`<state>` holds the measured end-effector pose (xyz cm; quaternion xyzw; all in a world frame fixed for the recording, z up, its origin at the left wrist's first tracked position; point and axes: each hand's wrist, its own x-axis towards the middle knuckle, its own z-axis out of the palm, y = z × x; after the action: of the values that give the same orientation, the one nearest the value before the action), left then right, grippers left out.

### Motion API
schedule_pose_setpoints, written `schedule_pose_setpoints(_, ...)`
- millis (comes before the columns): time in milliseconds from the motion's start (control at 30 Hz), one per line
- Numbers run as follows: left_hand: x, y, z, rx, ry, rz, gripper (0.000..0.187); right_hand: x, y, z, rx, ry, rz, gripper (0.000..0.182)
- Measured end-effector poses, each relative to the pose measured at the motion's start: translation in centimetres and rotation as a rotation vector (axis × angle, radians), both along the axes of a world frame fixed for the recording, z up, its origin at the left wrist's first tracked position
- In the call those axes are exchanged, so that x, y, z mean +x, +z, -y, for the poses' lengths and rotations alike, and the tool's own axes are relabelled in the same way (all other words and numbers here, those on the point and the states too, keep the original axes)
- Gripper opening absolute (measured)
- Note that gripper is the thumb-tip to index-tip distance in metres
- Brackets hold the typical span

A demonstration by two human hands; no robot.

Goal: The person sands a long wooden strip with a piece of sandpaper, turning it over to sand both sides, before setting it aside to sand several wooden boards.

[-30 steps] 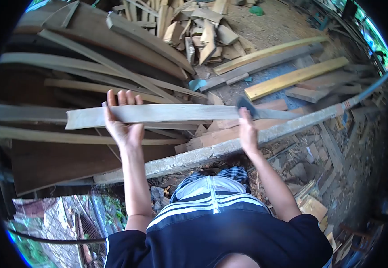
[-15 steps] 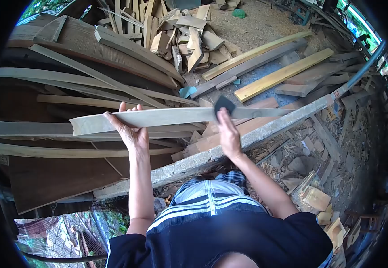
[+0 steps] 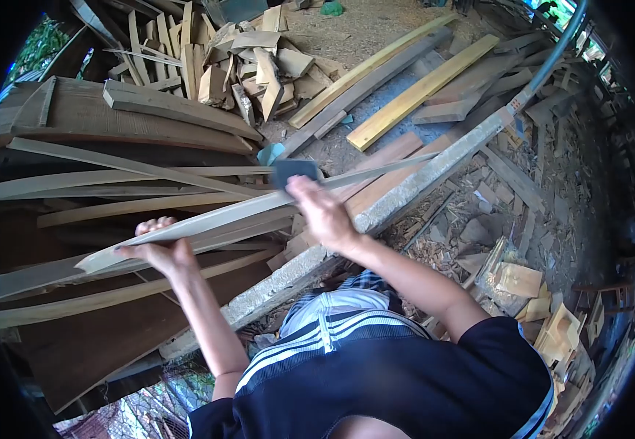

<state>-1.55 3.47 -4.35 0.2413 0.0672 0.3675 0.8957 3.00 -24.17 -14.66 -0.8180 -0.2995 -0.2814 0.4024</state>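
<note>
A long pale wooden strip [image 3: 233, 213] slants across the view, its near end low on the left and its far end up toward the right. My left hand [image 3: 162, 247] is closed around the strip from below, close to that near end, thumb on the near side and fingers curled over the far side. Against the strip's middle, my right hand [image 3: 324, 212] presses a dark, flat piece of sandpaper [image 3: 288, 173] under its fingers. The strip hides part of the left palm.
Several long boards [image 3: 83, 175] lie stacked on the left. Behind them is a heap of wood offcuts [image 3: 273, 62]. A yellow plank [image 3: 423, 91] lies on the floor beyond a concrete beam [image 3: 405, 201] crossing in front of me. Wood scraps [image 3: 518, 279] litter the right.
The strip has tilted, its near end dropping lower left. My right hand and the sandpaper have moved left along it, and my left hand has shifted down and left. The camera view has turned.
</note>
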Motion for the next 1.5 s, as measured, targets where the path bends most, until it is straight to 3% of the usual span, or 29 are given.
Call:
schedule_pose_setpoints(67, -1.2, 2.9, -2.3, 0.075, 0.08, -0.062, 0.07, 2.2, -3.0, 4.8, -0.062, -0.151, -0.16, 0.027)
schedule_pose_setpoints(133, -3.2, 6.4, -6.3, 0.17, -0.083, 0.027, 0.071, 3.4, -3.9, 8.3, -0.065, -0.24, -0.36, 0.028)
schedule_pose_setpoints(233, -6.0, 13.1, -15.3, 0.295, -0.229, 0.121, 0.073, 3.2, -4.1, 8.6, -0.063, -0.219, -0.337, 0.028)
schedule_pose_setpoints(300, -6.0, 16.9, -22.4, 0.327, 0.004, 0.081, 0.067, 2.4, -2.8, 6.2, -0.027, -0.173, -0.279, 0.026)
schedule_pose_setpoints(333, -5.9, 17.9, -26.0, 0.517, -0.202, 0.195, 0.059, 2.0, -1.6, 5.1, -0.01, -0.153, -0.187, 0.026)
schedule_pose_setpoints(400, -3.9, 20.1, -19.4, 0.541, 0.31, 0.059, 0.053, 2.1, -0.8, 3.6, 0.11, -0.195, -0.188, 0.027)
schedule_pose_setpoints(467, -0.6, 16.6, -6.0, 0.735, 0.409, 0.048, 0.046, 2.8, -0.4, 3.7, 0.161, -0.221, -0.206, 0.028)
schedule_pose_setpoints(500, 0.7, 14.1, 0.7, 0.773, 0.403, -0.044, 0.045, 2.7, -0.4, 3.9, 0.135, -0.207, -0.281, 0.028)
schedule_pose_setpoints(533, 2.8, 10.4, 3.8, 0.662, 0.248, -0.108, 0.041, 2.7, -1.7, 3.7, 0.134, -0.203, -0.277, 0.028)
schedule_pose_setpoints(567, 4.9, 5.9, 5.3, 0.567, 0.004, 0.016, 0.04, 2.7, -3.9, 3.3, 0.054, -0.203, -0.25, 0.029)
schedule_pose_setpoints(600, 6.3, 3.4, 8.5, 0.301, 0.114, -0.141, 0.033, 2.9, -4.9, 3.1, -0.024, -0.212, -0.213, 0.029)
schedule_pose_setpoints(667, 7.2, 0.8, 9.9, 0.045, 0.119, -0.169, 0.022, 2.3, -5.6, 3.0, 0.018, -0.237, -0.323, 0.03)
schedule_pose_setpoints(767, 7.0, 2.9, 10.0, 0.187, 0.069, -0.09, 0.021, 0.9, -3.3, 3.0, 0.136, -0.171, -0.235, 0.031)
schedule_pose_setpoints(867, 5.5, 9.8, 7.9, 0.497, -0.047, 0.101, 0.023, 1.0, 0.0, 3.3, 0.22, -0.118, -0.095, 0.033)
schedule_pose_setpoints(933, 4.1, 15.8, 8.6, 0.477, 0.139, -0.001, 0.023, 2.4, 0.0, 4.7, 0.19, -0.232, -0.644, 0.03)
schedule_pose_setpoints(967, 4.0, 16.6, 5.3, 0.522, -0.087, 0.138, 0.023, 4.5, -4.8, 5.1, 0.314, -0.212, -0.621, 0.028)
schedule_pose_setpoints(1000, 4.0, 17.5, 1.3, 0.567, -0.31, 0.275, 0.023, 5.6, -6.0, 5.8, 0.165, -0.319, -0.574, 0.026)
schedule_pose_setpoints(1067, 3.9, 18.4, -0.2, 0.59, -0.331, 0.286, 0.022, 6.4, -7.9, 4.6, 0.142, -0.395, -0.313, 0.028)
schedule_pose_setpoints(1133, 4.4, 18.2, -0.9, 0.574, -0.416, 0.294, 0.019, 4.2, -2.5, 2.3, 0.149, -0.219, -0.493, 0.033)
schedule_pose_setpoints(1167, 4.5, 18.2, -0.8, 0.555, -0.337, 0.24, 0.017, 2.7, 1.0, 0.8, 0.252, -0.121, -0.469, 0.037)
schedule_pose_setpoints(1200, 4.7, 18.0, -0.8, 0.552, -0.335, 0.236, 0.017, 3.1, 0.2, -1.3, 0.258, -0.091, -0.129, 0.04)
schedule_pose_setpoints(1267, 5.0, 18.2, -1.3, 0.569, -0.347, 0.228, 0.017, 2.9, 1.4, -2.2, 0.284, -0.027, 0.022, 0.039)
schedule_pose_setpoints(1333, 5.4, 17.7, -1.2, 0.58, -0.275, 0.154, 0.018, 3.4, 0.5, 0.4, 0.214, -0.021, -0.345, 0.039)
schedule_pose_setpoints(1367, 5.5, 18.0, 2.9, 0.521, 0.019, -0.037, 0.019, 4.4, -1.2, 1.4, 0.283, -0.064, -0.42, 0.039)
schedule_pose_setpoints(1400, 6.0, 16.5, -0.2, 0.554, -0.185, 0.075, 0.02, 6.1, -4.7, 2.2, 0.299, -0.171, -0.313, 0.035)
schedule_pose_setpoints(1433, 6.2, 16.0, -0.1, 0.525, -0.171, 0.06, 0.02, 6.7, -4.8, 3.5, 0.166, -0.278, -0.538, 0.033)
schedule_pose_setpoints(1500, 7.3, 16.1, 0.6, 0.533, -0.126, 0.024, 0.019, 7.6, -3.1, 3.6, 0.085, -0.2, -0.596, 0.03)
